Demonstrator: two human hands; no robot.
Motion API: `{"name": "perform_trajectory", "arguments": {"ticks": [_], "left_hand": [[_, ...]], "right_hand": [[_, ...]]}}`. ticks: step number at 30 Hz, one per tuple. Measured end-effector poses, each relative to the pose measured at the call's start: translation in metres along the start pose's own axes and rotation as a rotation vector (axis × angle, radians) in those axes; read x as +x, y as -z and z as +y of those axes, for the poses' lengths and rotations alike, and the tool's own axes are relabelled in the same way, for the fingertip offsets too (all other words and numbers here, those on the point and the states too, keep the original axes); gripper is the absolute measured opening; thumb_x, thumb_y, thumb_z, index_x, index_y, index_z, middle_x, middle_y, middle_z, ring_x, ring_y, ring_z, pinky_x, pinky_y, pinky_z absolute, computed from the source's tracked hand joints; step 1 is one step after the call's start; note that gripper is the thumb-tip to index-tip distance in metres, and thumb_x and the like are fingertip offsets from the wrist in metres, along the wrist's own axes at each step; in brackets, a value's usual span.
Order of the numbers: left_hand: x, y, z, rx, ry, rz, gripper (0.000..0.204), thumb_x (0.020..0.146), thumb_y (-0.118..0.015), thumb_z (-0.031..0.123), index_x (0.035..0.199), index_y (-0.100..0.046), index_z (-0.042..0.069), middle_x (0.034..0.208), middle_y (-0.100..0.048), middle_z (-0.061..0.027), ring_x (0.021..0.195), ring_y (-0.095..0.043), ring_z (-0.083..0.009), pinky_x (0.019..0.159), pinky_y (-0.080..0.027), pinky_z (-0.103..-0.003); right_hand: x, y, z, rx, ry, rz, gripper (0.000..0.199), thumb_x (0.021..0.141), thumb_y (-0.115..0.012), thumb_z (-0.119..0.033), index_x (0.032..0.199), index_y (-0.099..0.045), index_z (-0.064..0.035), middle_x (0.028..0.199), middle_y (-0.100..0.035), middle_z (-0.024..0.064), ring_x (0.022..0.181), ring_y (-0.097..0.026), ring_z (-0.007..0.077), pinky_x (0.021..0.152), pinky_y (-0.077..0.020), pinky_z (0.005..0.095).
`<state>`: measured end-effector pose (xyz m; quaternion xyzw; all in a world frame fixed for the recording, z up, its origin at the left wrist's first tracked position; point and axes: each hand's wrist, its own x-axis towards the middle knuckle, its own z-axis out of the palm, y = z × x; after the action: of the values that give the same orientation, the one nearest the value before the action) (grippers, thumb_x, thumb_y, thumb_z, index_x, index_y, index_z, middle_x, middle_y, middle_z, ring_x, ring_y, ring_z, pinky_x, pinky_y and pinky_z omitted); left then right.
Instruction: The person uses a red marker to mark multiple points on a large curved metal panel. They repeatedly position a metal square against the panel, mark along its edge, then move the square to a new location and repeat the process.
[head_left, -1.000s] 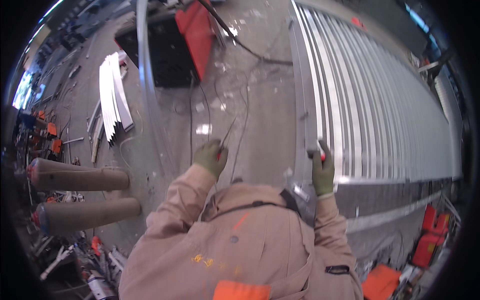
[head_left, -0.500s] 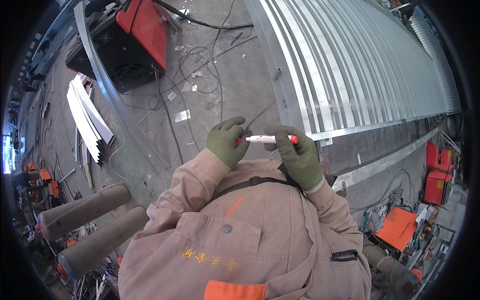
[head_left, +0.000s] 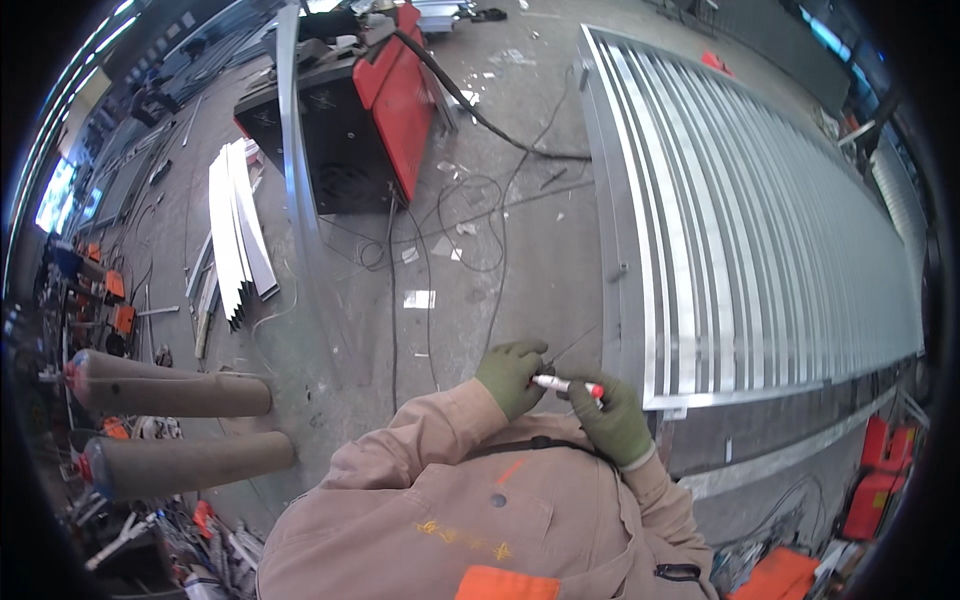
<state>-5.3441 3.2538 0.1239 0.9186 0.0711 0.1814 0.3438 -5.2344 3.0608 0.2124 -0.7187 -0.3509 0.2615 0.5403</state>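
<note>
A white paint marker with a red end (head_left: 568,385) lies across the front of my chest. My right hand (head_left: 615,420), in a green work glove, is closed round its red-ended half. At the other end, my gloved left hand (head_left: 513,378) is closed in a pinch. A bit of red, which looks like the marker's cap (head_left: 534,381), shows at its fingers, mostly hidden. A thin dark line runs from beside the left fingers toward the upper right; whether it is held or lies on the floor I cannot tell.
A large ribbed metal panel (head_left: 740,230) in a frame lies to the right. A red and black machine (head_left: 350,130) with cables stands ahead on the left. White metal strips (head_left: 235,230) lie beyond two large cylinders (head_left: 190,465) at the left. Red equipment (head_left: 875,480) is at the right.
My view has tilted up, so the hands and panel sit lower in it. The marker's far end has come up against my left fingers, and its red end now tips toward me.
</note>
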Motion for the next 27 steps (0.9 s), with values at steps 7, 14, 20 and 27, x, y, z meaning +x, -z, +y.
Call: {"name": "perform_trajectory", "arguments": {"ticks": [7, 14, 20, 27], "left_hand": [[-0.002, -0.006, -0.02, 0.121, -0.01, -0.023, 0.021, 0.09, -0.075, 0.024, 0.105, -0.076, 0.01, 0.13, -0.074, -0.012, 0.114, -0.073, -0.0372, 0.102, -0.055, -0.052], [0.004, -0.001, -0.023, 0.158, -0.039, -0.041, 0.027, 0.089, -0.076, 0.026, 0.11, -0.078, 0.009, 0.129, -0.075, -0.0118, 0.117, -0.072, -0.037, 0.104, -0.053, -0.052], [0.011, 0.004, -0.036, 0.208, -0.035, 0.017, 0.022, 0.095, -0.075, 0.027, 0.106, -0.078, 0.008, 0.13, -0.075, -0.0136, 0.118, -0.073, -0.0382, 0.103, -0.054, -0.053], [0.003, 0.008, -0.042, 0.256, -0.033, 0.032, 0.026, 0.085, -0.077, 0.019, 0.11, -0.079, 0.014, 0.141, -0.07, -0.0151, 0.128, -0.069, -0.0362, 0.107, -0.052, -0.053]], "right_hand": [[0.021, -0.006, -0.017, -0.097, 0.027, -0.147, 0.027, 0.104, -0.075, -0.019, 0.125, -0.081, -0.0023, 0.097, -0.083, 0.0144, 0.087, -0.079, 0.0173, 0.076, -0.0602, 0.0337], [0.031, -0.011, 0.012, -0.048, -0.071, -0.073, 0.026, 0.102, -0.077, -0.018, 0.124, -0.081, -0.0047, 0.096, -0.083, 0.0128, 0.083, -0.076, 0.0143, 0.074, -0.0591, 0.0335], [0.039, -0.016, 0.0, -0.376, 0.091, 0.074, 0.025, 0.098, -0.083, -0.025, 0.116, -0.082, -0.0072, 0.083, -0.077, 0.0107, 0.069, -0.074, 0.0216, 0.064, -0.0568, 0.037], [0.04, -0.019, -0.01, -0.46, -0.019, -0.078, 0.032, 0.106, -0.076, -0.036, 0.111, -0.079, -0.0051, 0.074, -0.077, 0.0092, 0.064, -0.076, 0.0185, 0.06, -0.0565, 0.0353]]}}
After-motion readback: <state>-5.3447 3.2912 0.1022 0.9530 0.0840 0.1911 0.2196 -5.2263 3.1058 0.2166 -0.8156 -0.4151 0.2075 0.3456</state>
